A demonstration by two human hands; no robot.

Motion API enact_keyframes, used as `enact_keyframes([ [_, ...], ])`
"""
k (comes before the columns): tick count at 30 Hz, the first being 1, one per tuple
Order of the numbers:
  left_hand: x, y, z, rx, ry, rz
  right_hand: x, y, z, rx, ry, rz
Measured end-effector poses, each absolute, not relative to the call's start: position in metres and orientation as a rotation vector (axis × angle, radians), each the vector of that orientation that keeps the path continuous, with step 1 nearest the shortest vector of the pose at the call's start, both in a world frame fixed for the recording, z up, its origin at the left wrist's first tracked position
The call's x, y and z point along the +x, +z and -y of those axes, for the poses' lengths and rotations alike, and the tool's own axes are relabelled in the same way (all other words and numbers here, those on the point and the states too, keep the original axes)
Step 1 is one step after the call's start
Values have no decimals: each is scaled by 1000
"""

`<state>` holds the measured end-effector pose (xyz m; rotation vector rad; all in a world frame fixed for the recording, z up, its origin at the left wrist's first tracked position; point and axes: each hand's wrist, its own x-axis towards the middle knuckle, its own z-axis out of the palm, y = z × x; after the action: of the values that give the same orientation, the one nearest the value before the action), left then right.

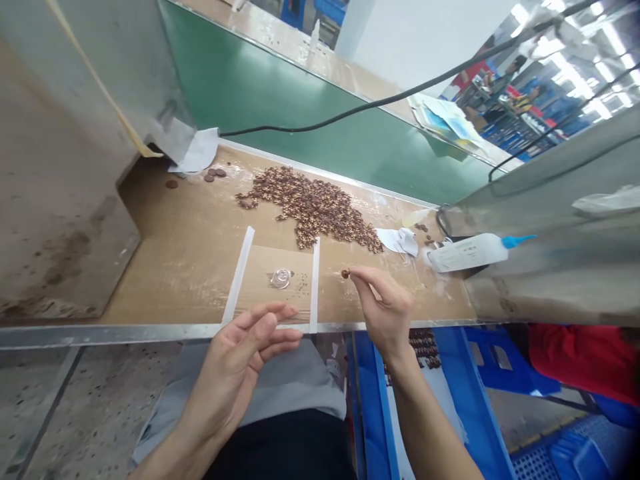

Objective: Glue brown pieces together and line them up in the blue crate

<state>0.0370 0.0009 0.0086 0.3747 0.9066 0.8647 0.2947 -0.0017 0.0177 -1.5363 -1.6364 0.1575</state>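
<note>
My right hand [383, 307] hovers over the brown worktop [190, 253] and pinches a small brown bead [345, 273] between thumb and forefinger. My left hand [245, 353] is at the table's near edge with its fingers stretched out and loosely apart, holding nothing. Between the two hands, a small clear round piece [281, 278] lies on the worktop inside an area framed by two white strips [239, 273]. A large heap of small brown beads [315, 207] is spread farther back on the table.
A white glue bottle with a blue tip [470, 252] lies at the right beside crumpled white tissue [400, 240]. A green conveyor belt [300, 113] runs behind the table under a black cable. A blue bin [450, 373] holding more brown pieces sits below the table's edge.
</note>
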Motion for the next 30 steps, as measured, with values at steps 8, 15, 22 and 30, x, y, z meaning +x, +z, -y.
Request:
enact_keyframes([
  [8, 29, -7, 7, 438, 798, -1041, 324, -33, -7, -1672, 3, 1762],
  [15, 19, -33, 4, 495, 767, -1097, 326, -39, -10, -1752, -72, 1808],
  [22, 28, -13, -1, 482, 774, -1099, 325, -41, -7, -1705, -21, 1764],
  [30, 28, -9, 2, 459, 795, -1091, 325, -37, -5, -1723, 3, 1737],
])
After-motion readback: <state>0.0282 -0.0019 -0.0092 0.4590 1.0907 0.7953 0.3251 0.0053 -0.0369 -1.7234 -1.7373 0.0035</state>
